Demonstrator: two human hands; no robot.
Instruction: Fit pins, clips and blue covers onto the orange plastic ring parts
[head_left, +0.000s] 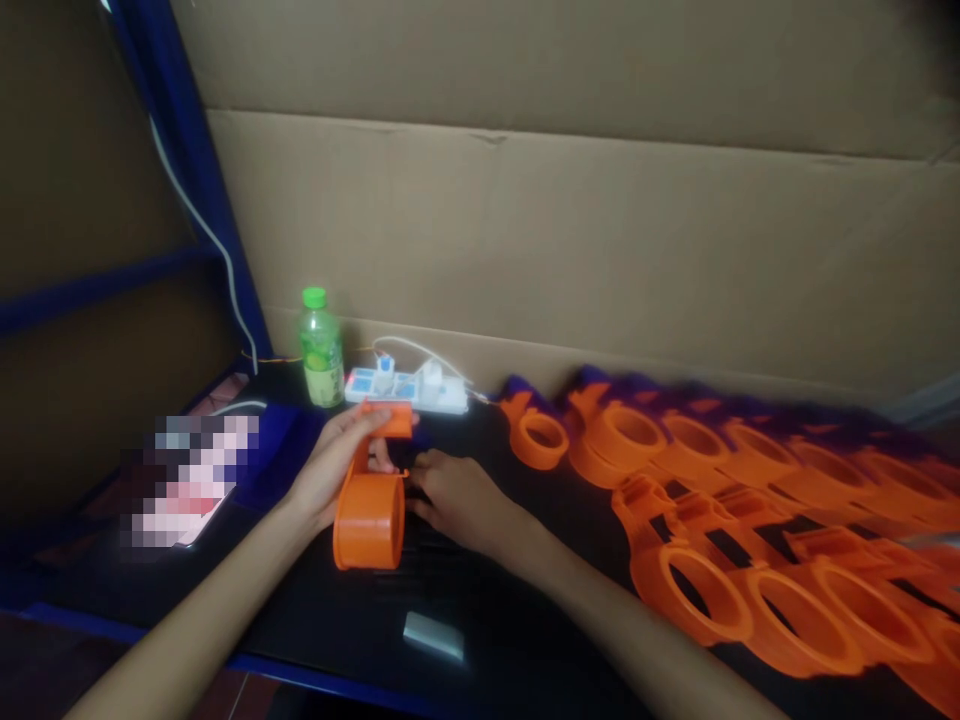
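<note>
Forearms [199, 605] flank an orange part [369, 522] gripped in the left hand [330, 462].

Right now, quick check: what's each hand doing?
Left hand: closed, holding an orange part.
Right hand: fingers bent beside that part; whether it grips anything cannot be told.
</note>
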